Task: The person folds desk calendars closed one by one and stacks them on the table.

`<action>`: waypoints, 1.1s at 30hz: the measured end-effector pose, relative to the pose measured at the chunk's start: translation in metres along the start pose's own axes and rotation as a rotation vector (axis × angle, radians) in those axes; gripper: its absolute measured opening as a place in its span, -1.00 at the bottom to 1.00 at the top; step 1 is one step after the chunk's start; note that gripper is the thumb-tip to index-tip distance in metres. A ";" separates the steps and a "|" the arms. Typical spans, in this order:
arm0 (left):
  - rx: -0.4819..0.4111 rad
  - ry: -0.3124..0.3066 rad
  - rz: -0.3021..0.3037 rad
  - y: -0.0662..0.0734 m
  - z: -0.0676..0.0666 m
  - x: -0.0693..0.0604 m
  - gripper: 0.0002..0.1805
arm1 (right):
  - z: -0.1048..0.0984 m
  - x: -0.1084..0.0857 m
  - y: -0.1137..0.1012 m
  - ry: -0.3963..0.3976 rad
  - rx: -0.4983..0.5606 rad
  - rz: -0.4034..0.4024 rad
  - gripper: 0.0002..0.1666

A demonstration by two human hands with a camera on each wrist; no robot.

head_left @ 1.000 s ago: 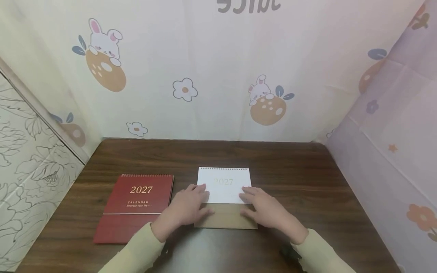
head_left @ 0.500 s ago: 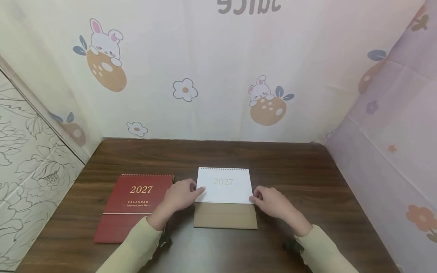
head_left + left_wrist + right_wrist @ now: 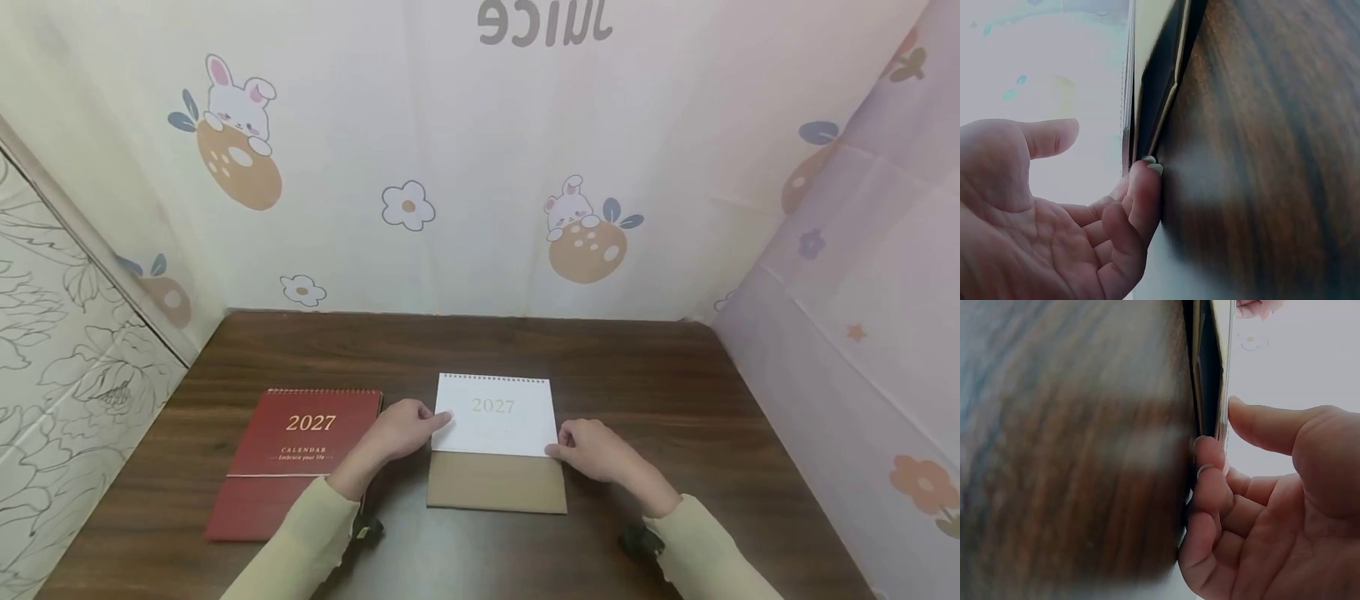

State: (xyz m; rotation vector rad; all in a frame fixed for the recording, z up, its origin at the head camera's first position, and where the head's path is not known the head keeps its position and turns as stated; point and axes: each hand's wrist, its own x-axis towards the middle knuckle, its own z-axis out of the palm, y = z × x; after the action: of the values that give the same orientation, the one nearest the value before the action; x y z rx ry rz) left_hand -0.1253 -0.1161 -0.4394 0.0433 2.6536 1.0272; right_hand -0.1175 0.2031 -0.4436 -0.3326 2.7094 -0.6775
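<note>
A white desk calendar point(image 3: 491, 429) with "2027" on its cover lies low on the table, its spiral binding at the far edge. Below the white page shows its tan base point(image 3: 497, 483). My left hand point(image 3: 403, 429) holds the calendar's left edge; in the left wrist view its curled fingertips point(image 3: 1147, 181) touch the side of the folded base, while the thumb stands a little off the page. At the right edge my right hand point(image 3: 596, 450) grips with fingers point(image 3: 1210, 487) at the side and the thumb against the page.
A red 2027 calendar point(image 3: 281, 500) lies to the left, partly behind my left forearm. The dark wooden table point(image 3: 637, 358) ends at a curtain point(image 3: 480, 275) printed with rabbits and flowers. Patterned cloth hangs at both sides.
Both hands have slid from flat on the calendar's front out to its side edges, where fingers have curled round them. Over the last half second they barely moved; the view tilted slightly upward.
</note>
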 end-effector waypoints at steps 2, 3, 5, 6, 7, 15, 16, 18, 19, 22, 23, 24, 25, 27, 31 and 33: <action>-0.013 -0.002 0.001 -0.001 0.001 0.000 -0.57 | -0.001 -0.001 0.000 -0.017 0.007 0.002 -0.74; -0.018 -0.002 0.003 -0.001 0.001 0.000 -0.58 | -0.002 -0.001 0.000 -0.026 0.014 0.003 -0.74; -0.031 0.000 0.009 -0.003 0.002 0.000 -0.61 | -0.003 -0.002 0.001 -0.043 0.031 0.008 -0.74; -0.039 0.001 0.012 -0.004 0.002 0.000 -0.62 | -0.004 -0.003 0.000 -0.051 0.042 0.011 -0.73; -0.050 0.002 0.011 -0.005 0.002 0.000 -0.64 | -0.005 -0.004 0.001 -0.057 0.050 0.015 -0.73; -0.159 -0.005 0.013 -0.013 0.006 0.001 -0.70 | -0.006 -0.008 0.006 -0.068 0.133 0.013 -0.68; -0.173 -0.002 0.016 -0.014 0.007 0.001 -0.70 | -0.006 -0.008 0.008 -0.059 0.147 0.010 -0.67; -0.192 0.010 0.031 -0.015 0.008 0.001 -0.70 | -0.006 -0.008 0.010 -0.041 0.185 0.007 -0.67; -0.204 0.018 0.035 -0.016 0.008 0.000 -0.70 | -0.005 -0.008 0.012 -0.034 0.209 0.006 -0.67; -0.238 0.039 0.036 -0.018 0.007 -0.001 -0.71 | -0.005 -0.006 0.016 -0.017 0.273 0.000 -0.68; -0.247 0.046 0.038 -0.018 0.007 -0.001 -0.71 | -0.005 -0.006 0.017 -0.013 0.299 -0.002 -0.69; -0.260 0.054 0.037 -0.018 0.006 -0.002 -0.71 | -0.005 -0.005 0.017 -0.011 0.326 -0.005 -0.68; -0.280 0.060 0.029 -0.019 0.005 -0.002 -0.72 | -0.005 -0.005 0.017 -0.007 0.348 -0.010 -0.67; -0.309 0.072 0.021 -0.019 0.003 -0.003 -0.71 | -0.007 -0.004 0.015 0.005 0.393 -0.020 -0.61; -0.372 0.111 -0.002 -0.020 -0.002 -0.005 -0.69 | -0.009 -0.003 0.008 0.025 0.439 -0.035 -0.35; -0.393 0.130 -0.007 -0.021 -0.005 -0.007 -0.68 | -0.009 -0.002 0.004 0.028 0.433 -0.039 -0.22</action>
State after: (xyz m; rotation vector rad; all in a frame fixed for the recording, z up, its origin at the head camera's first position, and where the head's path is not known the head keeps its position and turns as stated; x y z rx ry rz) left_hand -0.1185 -0.1359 -0.4482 -0.1195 2.5067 1.5761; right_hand -0.1191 0.2107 -0.4379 -0.2674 2.4952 -1.2544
